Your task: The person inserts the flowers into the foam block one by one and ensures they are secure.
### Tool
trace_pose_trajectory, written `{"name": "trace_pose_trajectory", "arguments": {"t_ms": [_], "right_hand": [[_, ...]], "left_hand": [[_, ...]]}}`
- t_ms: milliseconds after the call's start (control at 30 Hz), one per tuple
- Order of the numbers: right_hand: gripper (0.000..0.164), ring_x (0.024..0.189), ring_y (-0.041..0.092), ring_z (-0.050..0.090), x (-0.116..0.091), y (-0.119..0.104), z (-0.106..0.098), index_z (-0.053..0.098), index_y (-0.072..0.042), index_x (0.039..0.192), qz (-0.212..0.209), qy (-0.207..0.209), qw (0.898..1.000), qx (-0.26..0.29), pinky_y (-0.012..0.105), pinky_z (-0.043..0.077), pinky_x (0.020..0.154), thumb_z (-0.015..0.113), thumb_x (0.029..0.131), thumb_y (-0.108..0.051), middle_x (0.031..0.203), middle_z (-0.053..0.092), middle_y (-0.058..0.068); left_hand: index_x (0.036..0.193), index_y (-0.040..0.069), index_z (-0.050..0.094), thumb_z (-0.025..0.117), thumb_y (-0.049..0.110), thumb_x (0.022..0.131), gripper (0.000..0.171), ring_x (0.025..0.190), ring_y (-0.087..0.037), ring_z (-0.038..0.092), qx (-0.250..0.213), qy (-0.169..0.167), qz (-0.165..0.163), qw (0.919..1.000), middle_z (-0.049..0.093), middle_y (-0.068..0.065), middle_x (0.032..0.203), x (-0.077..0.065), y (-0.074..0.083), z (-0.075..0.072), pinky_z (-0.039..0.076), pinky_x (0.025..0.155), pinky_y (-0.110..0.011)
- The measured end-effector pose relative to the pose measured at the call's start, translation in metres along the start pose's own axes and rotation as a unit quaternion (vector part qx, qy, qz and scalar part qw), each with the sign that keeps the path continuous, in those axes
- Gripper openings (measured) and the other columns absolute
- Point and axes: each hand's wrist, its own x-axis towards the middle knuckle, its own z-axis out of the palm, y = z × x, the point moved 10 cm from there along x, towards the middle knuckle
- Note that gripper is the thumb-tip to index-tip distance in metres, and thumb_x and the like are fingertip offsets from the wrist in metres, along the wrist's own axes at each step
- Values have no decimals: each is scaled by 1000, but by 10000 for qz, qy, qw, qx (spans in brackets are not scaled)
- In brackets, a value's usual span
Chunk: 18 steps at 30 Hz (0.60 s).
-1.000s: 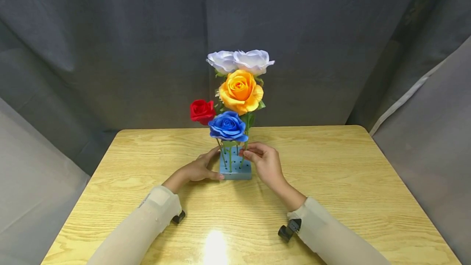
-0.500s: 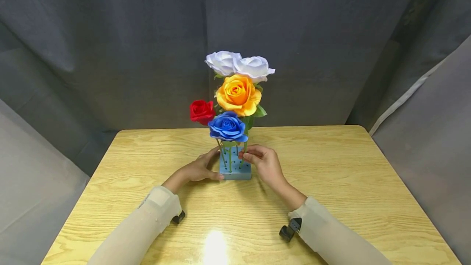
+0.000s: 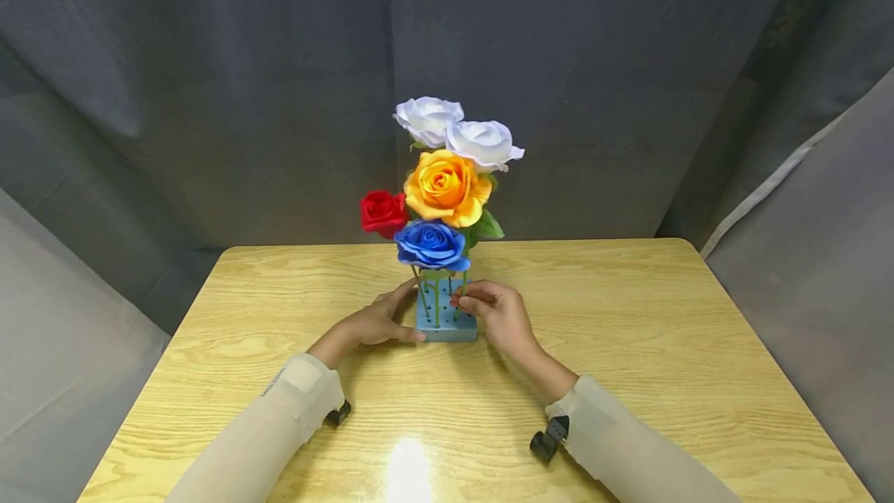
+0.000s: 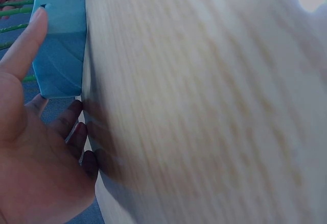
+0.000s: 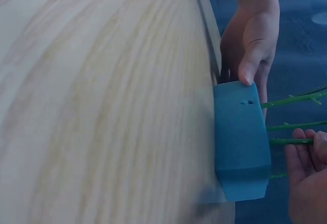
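A blue block with holes in its top (image 3: 450, 334) stands on the table with several artificial roses rising from it. My left hand (image 3: 372, 324) holds the block at its left side, thumb at the front corner and fingers towards the back. My right hand (image 3: 508, 322) pinches a green rose stem (image 5: 283, 141) above the block's right part. Overhead are a yellow rose (image 3: 447, 189), a blue rose (image 3: 431, 245), a red rose (image 3: 383, 213) and two white roses (image 3: 483, 143). Overlapping blooms and leaves hide which rose the pinched stem bears.
The wooden table (image 3: 628, 332) extends to both sides and in front of the block. Grey curtains (image 3: 594, 99) hang behind the table's back edge and at the sides. The tall roses lean close together above both hands.
The right hand has lowered slightly with the stem. The right white rose has sunk, and the yellow rose has shifted down and left. The left hand and block have stayed put.
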Motion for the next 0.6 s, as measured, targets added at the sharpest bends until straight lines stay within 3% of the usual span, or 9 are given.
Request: {"name": "trace_pose_trajectory", "arguments": {"t_ms": [200,600], "right_hand": [[12,97,29,76,-5,14,1,75,4,105,326,50,9995,-23,31,60,84,67,97,2,100,78,17],[12,96,29,76,-8,11,1,76,3,105,158,14,9998,-128,25,59,83,66,98,2,98,78,16]], "left_hand": [[167,29,11,86,42,84,112,158,-39,9,74,-36,-7,10000,20,-8,172,-1,2,1,9,123,-65],[167,32,13,86,44,84,111,158,-38,9,104,10,-92,9999,21,-7,172,-2,3,2,10,123,-66]]}}
